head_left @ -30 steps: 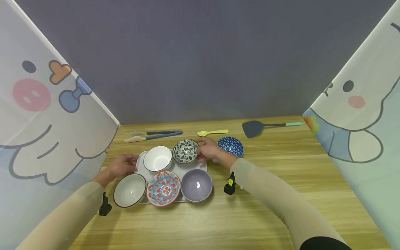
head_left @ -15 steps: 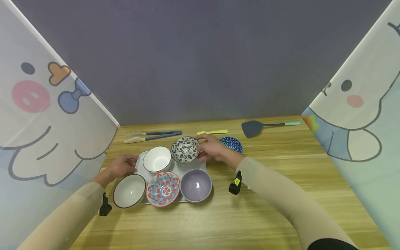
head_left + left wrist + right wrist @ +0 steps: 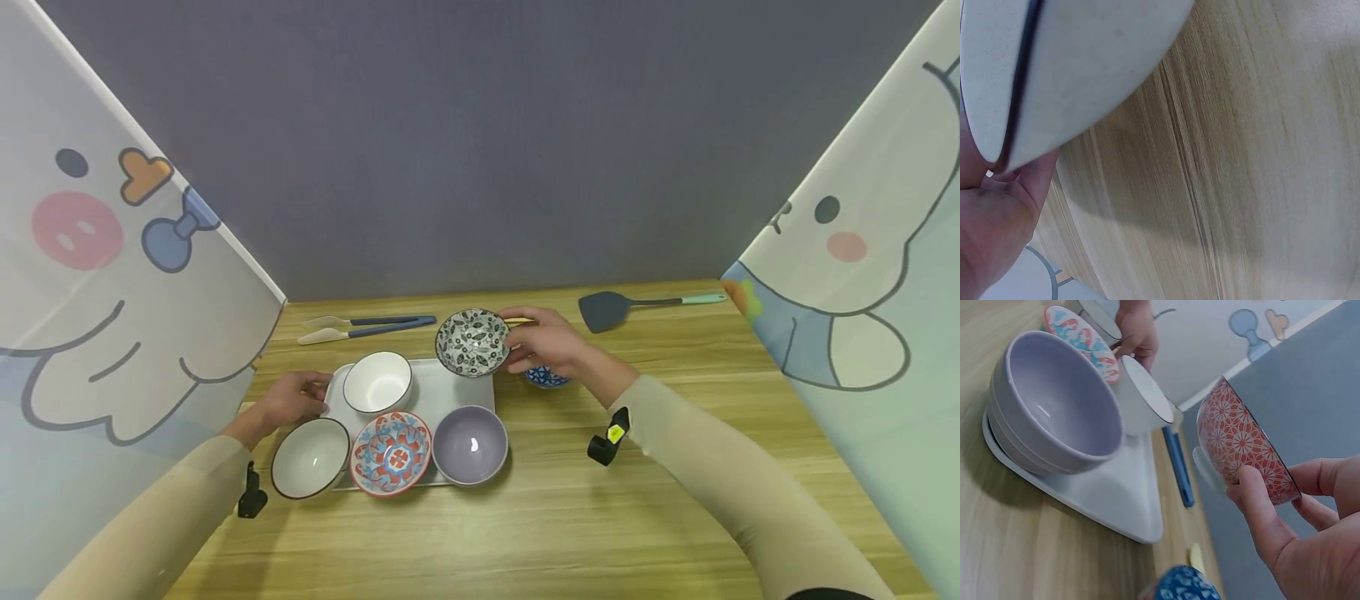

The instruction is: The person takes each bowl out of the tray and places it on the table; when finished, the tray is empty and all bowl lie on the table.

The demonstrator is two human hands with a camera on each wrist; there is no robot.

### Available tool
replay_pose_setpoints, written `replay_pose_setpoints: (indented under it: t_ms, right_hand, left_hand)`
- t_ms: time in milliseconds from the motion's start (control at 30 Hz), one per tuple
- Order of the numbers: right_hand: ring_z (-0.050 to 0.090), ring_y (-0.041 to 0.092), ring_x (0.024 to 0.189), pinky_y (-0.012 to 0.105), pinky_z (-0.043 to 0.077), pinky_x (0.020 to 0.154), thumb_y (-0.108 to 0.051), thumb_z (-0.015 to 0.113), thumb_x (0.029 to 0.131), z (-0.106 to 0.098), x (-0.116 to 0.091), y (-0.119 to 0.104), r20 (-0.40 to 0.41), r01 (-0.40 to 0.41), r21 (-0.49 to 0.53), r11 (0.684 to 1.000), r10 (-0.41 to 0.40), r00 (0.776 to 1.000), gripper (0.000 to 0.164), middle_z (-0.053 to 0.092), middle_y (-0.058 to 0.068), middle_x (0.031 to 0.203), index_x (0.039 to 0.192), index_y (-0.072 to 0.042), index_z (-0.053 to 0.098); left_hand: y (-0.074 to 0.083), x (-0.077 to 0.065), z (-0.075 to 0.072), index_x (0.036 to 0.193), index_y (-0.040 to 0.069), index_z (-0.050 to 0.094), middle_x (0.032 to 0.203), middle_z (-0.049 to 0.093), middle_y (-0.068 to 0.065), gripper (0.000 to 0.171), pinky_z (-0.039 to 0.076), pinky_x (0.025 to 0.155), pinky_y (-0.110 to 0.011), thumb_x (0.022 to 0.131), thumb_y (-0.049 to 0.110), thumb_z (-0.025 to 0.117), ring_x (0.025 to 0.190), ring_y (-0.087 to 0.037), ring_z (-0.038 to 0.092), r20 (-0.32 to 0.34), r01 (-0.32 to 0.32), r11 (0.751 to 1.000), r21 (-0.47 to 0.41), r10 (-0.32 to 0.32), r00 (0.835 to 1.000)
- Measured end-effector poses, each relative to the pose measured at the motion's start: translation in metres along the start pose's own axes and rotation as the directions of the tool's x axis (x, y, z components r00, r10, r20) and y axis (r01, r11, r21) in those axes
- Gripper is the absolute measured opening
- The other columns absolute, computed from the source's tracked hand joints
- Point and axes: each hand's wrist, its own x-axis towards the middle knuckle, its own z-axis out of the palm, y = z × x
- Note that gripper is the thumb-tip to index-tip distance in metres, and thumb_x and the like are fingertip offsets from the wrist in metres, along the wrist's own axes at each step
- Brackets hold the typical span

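My right hand grips the rim of a bowl, leaf-patterned inside. Its outside shows red with white flowers in the right wrist view, where the bowl is lifted and tilted. Below is a white tray. My left hand pinches the tray's left edge; its fingertips are partly hidden in the left wrist view behind a dark-rimmed white bowl. On the tray stand a deeper white bowl, a red-and-blue patterned bowl and a purple bowl.
A blue patterned bowl sits right of the tray, partly covered by my right hand. Tongs, a mostly hidden yellow spoon and a dark spatula lie along the back wall. Printed panels flank the table.
The leaf-patterned bowl has risen off the tray and moved right and back in my right hand. My left hand has kept its place at the tray edge.
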Motion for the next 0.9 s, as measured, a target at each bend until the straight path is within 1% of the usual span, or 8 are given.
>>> replay_pose_setpoints:
  t_ms: [133,200,400,467,767,900]
  right_hand:
    - [0.072,0.027,0.084,0.043,0.062,0.079,-0.004,0.061,0.097,-0.016,-0.010,-0.006,-0.037,0.005,0.027,1.000,-0.004,0.999,0.059,0.062,0.024,0.122,0.153,-0.014,0.048]
    - [0.072,0.026,0.084,0.041,0.062,0.079,-0.005,0.061,0.097,-0.025,-0.014,-0.008,-0.058,-0.006,0.050,0.999,0.009,0.998,0.058,0.061,0.023,0.122,0.153,-0.015,0.047]
    - [0.075,0.026,0.086,0.041,0.062,0.082,-0.006,0.058,0.100,-0.050,-0.029,-0.009,-0.097,-0.010,0.099,0.995,0.019,0.995,0.058,0.057,0.024,0.132,0.156,-0.014,0.042]
    - [0.075,0.025,0.086,0.041,0.062,0.082,-0.006,0.057,0.101,-0.059,-0.033,-0.008,-0.107,-0.004,0.105,0.994,0.015,0.994,0.059,0.055,0.024,0.135,0.157,-0.014,0.040]
    - [0.075,0.024,0.087,0.044,0.059,0.090,-0.004,0.054,0.103,-0.098,-0.052,0.001,-0.147,-0.004,0.131,0.991,0.023,0.989,0.062,0.051,0.020,0.133,0.161,-0.011,0.031]
    - [0.074,0.024,0.089,0.043,0.059,0.090,-0.005,0.054,0.103,-0.114,-0.061,0.005,-0.164,0.000,0.146,0.989,0.024,0.986,0.066,0.047,0.018,0.134,0.163,-0.010,0.026]
  left_hand:
    - [-0.001,0.001,0.000,0.143,-0.011,0.051,0.111,0.062,-0.022,0.059,0.059,0.072,-0.034,0.088,-0.002,0.073,0.092,-0.025,0.062,0.000,0.002,1.000,0.006,-0.002,1.000]
    - [-0.001,0.001,0.000,0.143,-0.010,0.051,0.111,0.062,-0.022,0.059,0.059,0.072,-0.034,0.088,-0.002,0.073,0.092,-0.025,0.062,-0.002,0.004,1.000,0.004,-0.004,1.000]
    - [0.001,-0.001,0.001,0.143,-0.011,0.050,0.110,0.062,-0.022,0.061,0.059,0.071,-0.034,0.087,-0.003,0.073,0.091,-0.024,0.062,-0.009,0.006,1.000,-0.003,-0.006,1.000]
    - [0.001,-0.001,0.001,0.143,-0.011,0.050,0.110,0.061,-0.022,0.061,0.059,0.071,-0.034,0.087,-0.003,0.073,0.090,-0.024,0.062,-0.009,0.005,1.000,-0.002,-0.005,1.000]
    - [0.002,-0.002,0.001,0.144,-0.011,0.050,0.111,0.061,-0.022,0.061,0.059,0.072,-0.034,0.088,-0.003,0.073,0.092,-0.026,0.063,-0.011,0.014,1.000,0.007,-0.014,1.000]
    - [0.001,-0.001,0.001,0.144,-0.012,0.049,0.110,0.061,-0.021,0.062,0.059,0.072,-0.034,0.088,-0.003,0.073,0.093,-0.026,0.062,-0.010,0.010,1.000,0.001,-0.010,1.000]
